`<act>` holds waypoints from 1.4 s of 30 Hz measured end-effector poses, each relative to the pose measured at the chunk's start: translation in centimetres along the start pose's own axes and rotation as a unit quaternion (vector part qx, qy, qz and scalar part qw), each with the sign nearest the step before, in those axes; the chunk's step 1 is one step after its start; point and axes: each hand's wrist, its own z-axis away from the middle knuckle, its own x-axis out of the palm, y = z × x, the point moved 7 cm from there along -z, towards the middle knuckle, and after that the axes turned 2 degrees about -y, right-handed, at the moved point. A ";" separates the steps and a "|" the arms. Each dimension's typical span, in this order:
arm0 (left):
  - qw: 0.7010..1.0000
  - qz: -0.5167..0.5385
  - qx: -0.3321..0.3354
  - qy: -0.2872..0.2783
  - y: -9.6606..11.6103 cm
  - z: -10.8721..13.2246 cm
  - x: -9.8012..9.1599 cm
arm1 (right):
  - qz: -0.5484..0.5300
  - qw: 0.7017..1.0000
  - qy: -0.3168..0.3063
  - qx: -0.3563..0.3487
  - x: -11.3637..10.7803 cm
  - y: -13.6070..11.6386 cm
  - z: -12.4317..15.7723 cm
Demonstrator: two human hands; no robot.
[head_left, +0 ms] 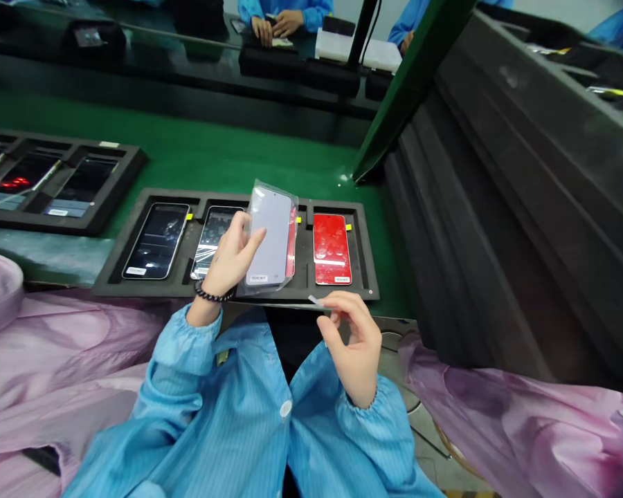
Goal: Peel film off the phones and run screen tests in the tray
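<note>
My left hand grips a phone in a clear plastic sleeve, holding it upright over a black foam tray on the green belt. The tray holds two dark-screened phones on its left and a red phone on its right; another red phone is partly hidden behind the sleeved one. My right hand hovers at the tray's near edge, its fingers pinched on a small white strip.
A second black tray with phones lies further left on the green conveyor. Dark stacked trays rise on the right. Pink bags lie at both sides. Other people's hands work across the line.
</note>
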 end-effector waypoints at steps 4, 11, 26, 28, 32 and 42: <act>0.979 0.202 0.033 -0.003 3.0 4.0 -0.1 | -0.007 0.998 0.057 -0.009 -1.0 -0.2 -1.2; 0.953 0.284 -0.061 -0.087 3.6 10.9 2.9 | -0.105 0.992 0.063 0.015 0.5 -0.2 -2.9; 0.992 0.106 0.023 -0.065 3.7 13.8 2.5 | 0.050 0.992 0.115 -0.011 0.6 -1.5 -1.1; 0.995 0.073 0.050 -0.056 4.3 14.0 2.4 | 0.063 0.990 0.123 -0.012 0.8 -1.4 -1.1; 0.993 0.052 0.092 -0.045 4.9 14.0 2.1 | 0.064 0.990 0.123 0.008 0.9 -0.8 -1.3; 0.982 0.171 0.082 -0.020 3.8 13.7 2.6 | -0.113 0.985 0.028 0.127 2.9 1.8 -1.3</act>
